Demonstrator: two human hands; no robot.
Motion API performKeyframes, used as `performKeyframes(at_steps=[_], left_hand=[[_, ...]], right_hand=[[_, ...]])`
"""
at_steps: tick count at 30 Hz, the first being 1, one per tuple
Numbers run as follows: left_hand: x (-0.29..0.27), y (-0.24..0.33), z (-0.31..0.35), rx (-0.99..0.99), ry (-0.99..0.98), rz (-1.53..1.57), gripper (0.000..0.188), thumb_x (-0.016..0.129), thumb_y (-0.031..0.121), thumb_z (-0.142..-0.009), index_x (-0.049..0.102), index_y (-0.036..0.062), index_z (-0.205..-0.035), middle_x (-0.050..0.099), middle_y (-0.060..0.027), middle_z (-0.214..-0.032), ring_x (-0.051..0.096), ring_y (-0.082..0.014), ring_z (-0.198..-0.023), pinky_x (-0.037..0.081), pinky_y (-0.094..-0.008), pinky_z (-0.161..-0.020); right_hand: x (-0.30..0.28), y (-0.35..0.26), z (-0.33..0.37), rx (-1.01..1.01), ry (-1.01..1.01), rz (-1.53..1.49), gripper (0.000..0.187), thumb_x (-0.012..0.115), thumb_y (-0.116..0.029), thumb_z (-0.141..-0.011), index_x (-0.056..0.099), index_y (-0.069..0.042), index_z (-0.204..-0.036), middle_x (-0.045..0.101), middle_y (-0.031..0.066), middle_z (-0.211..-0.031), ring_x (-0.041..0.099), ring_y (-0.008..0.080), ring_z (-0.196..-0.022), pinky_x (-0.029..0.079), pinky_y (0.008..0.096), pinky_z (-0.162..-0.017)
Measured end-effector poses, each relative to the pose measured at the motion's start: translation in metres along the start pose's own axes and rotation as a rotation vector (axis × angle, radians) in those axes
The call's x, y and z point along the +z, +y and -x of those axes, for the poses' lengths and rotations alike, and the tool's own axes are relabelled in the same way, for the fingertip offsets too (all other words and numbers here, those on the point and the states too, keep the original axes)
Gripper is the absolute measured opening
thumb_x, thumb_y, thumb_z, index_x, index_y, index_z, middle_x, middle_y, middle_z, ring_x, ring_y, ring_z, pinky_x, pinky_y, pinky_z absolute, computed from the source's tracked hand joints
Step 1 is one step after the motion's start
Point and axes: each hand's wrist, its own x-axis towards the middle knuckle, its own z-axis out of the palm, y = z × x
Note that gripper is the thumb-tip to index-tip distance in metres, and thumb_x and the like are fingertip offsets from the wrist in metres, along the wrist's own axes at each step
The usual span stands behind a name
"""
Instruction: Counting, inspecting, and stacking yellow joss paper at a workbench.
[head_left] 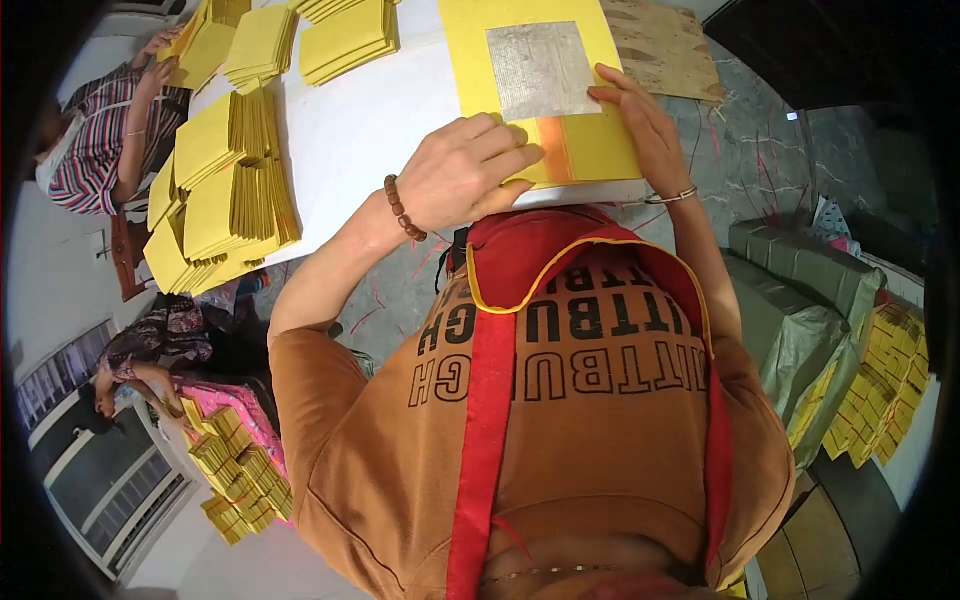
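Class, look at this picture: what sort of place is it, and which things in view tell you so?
Probably a small paper-goods workshop where sheets are handled by hand. Stacks of folded yellow paper cover a white table, more bundles sit low down, and other people work alongside.

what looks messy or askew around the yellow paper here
The left hand and right hand rest on a squared-up stack of yellow sheets. The folded yellow piles at the table's left edge fan out unevenly, leaning over the rim.

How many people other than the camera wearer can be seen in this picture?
2: one in a striped shirt at the table's far left edge, one crouched lower left beside yellow paper bundles. Others may be hidden.
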Motion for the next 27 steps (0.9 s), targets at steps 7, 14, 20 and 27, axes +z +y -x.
performKeyframes(at_steps=[7, 14, 20, 27], left_hand=[[-0.005, 0.004, -0.002, -0.092, 0.043, 0.259, 0.010, 0.061, 0.010, -0.077, 0.059, 0.0003, -0.078, 0.056, -0.0108, -0.071, 0.054, -0.0259, -0.064, 0.044, -0.0344, -0.057], [-0.006, 0.003, 0.000, -0.355, -0.043, 0.478, 0.011, 0.059, 0.011, -0.078, 0.059, -0.0001, -0.077, 0.053, -0.0068, -0.062, 0.052, -0.0168, -0.057, 0.042, -0.0277, -0.054], [-0.002, -0.008, 0.004, -0.569, -0.090, 0.678, 0.013, 0.060, 0.012, -0.080, 0.060, -0.0010, -0.080, 0.057, -0.0014, -0.065, 0.049, -0.0067, -0.060, 0.042, -0.0238, -0.056], [0.000, -0.005, 0.006, -0.548, -0.081, 0.648, 0.016, 0.058, 0.015, -0.083, 0.061, -0.0012, -0.082, 0.059, -0.0025, -0.067, 0.051, -0.0073, -0.062, 0.043, -0.0230, -0.059]], right_hand=[[-0.003, 0.004, 0.002, 0.009, -0.018, -0.070, 0.045, 0.032, -0.033, -0.094, 0.049, -0.001, -0.121, 0.059, 0.0105, -0.110, 0.050, 0.0168, -0.107, 0.034, 0.0283, -0.095], [-0.001, 0.002, 0.003, 0.038, -0.020, -0.129, 0.051, 0.030, -0.041, -0.094, 0.047, -0.005, -0.125, 0.061, 0.0114, -0.107, 0.051, 0.0168, -0.105, 0.033, 0.0283, -0.095], [-0.005, 0.010, 0.002, -0.118, -0.073, 0.024, 0.047, 0.029, -0.038, -0.093, 0.050, -0.008, -0.122, 0.049, 0.0111, -0.125, 0.043, 0.0217, -0.118, 0.029, 0.0312, -0.100], [-0.012, 0.027, 0.005, -0.072, -0.192, -0.148, 0.045, 0.045, -0.035, -0.083, 0.052, -0.010, -0.120, 0.036, 0.0068, -0.137, 0.030, 0.0213, -0.129, 0.023, 0.0374, -0.105]])
